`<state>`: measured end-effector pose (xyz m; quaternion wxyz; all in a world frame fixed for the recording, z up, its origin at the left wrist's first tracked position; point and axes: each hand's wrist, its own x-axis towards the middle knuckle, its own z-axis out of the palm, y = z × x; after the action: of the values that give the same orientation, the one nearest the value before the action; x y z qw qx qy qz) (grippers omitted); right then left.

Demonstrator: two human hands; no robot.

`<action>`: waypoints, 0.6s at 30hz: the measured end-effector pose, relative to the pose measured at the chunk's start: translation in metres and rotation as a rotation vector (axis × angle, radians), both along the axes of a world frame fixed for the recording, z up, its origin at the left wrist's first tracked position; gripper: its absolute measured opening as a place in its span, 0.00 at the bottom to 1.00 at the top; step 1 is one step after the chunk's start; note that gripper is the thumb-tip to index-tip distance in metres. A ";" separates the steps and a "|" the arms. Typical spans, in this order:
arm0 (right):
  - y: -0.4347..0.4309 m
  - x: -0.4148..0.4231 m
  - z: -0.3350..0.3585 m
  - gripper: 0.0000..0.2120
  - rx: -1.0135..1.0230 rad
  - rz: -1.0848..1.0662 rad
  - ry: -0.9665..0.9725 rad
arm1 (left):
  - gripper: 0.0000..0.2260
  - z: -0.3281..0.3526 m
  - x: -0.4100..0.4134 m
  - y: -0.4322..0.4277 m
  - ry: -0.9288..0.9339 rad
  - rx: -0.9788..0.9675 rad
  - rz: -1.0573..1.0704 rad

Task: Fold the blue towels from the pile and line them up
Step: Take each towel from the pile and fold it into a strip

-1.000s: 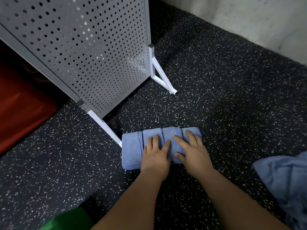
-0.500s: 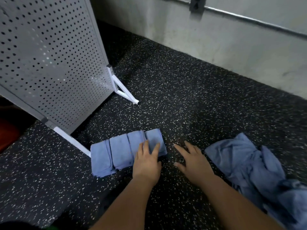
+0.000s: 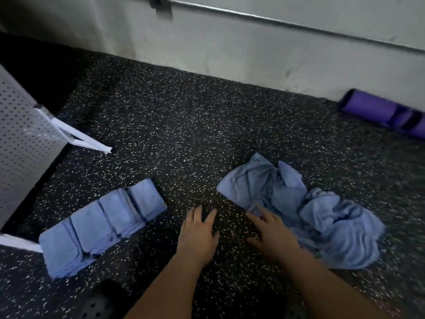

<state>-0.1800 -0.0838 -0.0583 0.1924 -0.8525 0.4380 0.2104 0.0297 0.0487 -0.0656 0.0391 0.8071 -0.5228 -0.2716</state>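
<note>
Several folded blue towels (image 3: 103, 229) lie side by side in a slanted row on the dark speckled floor at the left. A loose pile of crumpled blue towels (image 3: 305, 210) lies at the right. My left hand (image 3: 197, 236) hovers over bare floor between the row and the pile, fingers straight, holding nothing. My right hand (image 3: 270, 231) is at the near left edge of the pile, fingers spread, its fingertips at or just over the cloth; whether it touches cannot be told.
A white perforated panel (image 3: 20, 143) on angled feet stands at the left, one foot (image 3: 13, 242) ending beside the row. A grey wall with a metal pipe (image 3: 276, 21) runs along the back. A rolled purple mat (image 3: 386, 113) lies at the far right.
Both hands have left the folded row and moved right. The view has swung right, bringing the whole crumpled pile into sight. My right hand now reaches the pile's edge.
</note>
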 end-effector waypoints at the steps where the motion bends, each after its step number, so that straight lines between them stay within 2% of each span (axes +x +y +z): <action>1: -0.001 -0.010 -0.003 0.38 0.001 -0.021 0.010 | 0.33 -0.003 -0.005 -0.004 -0.005 0.001 -0.019; 7: -0.014 -0.036 -0.026 0.39 0.031 -0.070 0.043 | 0.34 -0.021 -0.021 -0.022 -0.017 0.052 -0.083; 18: -0.033 0.001 -0.070 0.38 0.081 -0.096 0.089 | 0.33 -0.057 -0.017 -0.022 -0.008 0.117 -0.100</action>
<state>-0.1789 -0.1164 -0.1288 0.2170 -0.8120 0.4774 0.2562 0.0130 0.0262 -0.1222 -0.0241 0.7819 -0.5460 -0.2999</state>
